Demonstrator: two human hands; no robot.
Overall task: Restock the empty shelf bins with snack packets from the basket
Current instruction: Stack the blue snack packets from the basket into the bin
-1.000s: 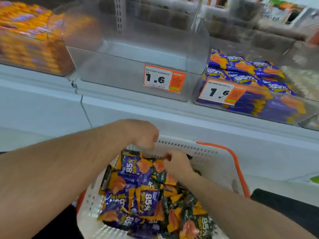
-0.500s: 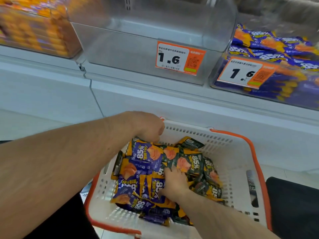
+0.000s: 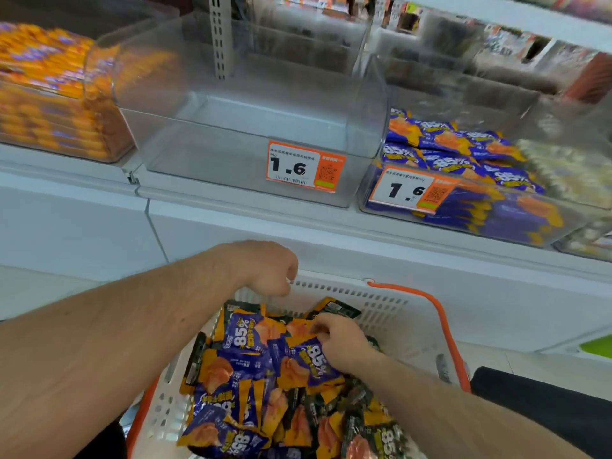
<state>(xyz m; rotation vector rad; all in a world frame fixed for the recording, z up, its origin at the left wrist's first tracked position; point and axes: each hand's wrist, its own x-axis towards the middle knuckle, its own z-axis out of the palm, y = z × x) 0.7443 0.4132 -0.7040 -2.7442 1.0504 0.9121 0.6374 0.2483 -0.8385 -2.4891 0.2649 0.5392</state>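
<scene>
Your left hand [image 3: 265, 268] curls around the far rim of the basket [image 3: 390, 313], gripping it at 12 o'clock. Your right hand [image 3: 344, 342] pinches a purple packet [image 3: 304, 359] on top of the pile. The empty bin [image 3: 231, 154] sits on the shelf above, at 12 o'clock from the basket.

We see an orange-and-white price label [image 3: 305, 167] reading 1.6, and a second 1.6 price label [image 3: 411, 191] to its right. A perforated grey shelf upright [image 3: 218, 34] rises behind; a lime-green object [image 3: 597, 346] lies low right.
</scene>
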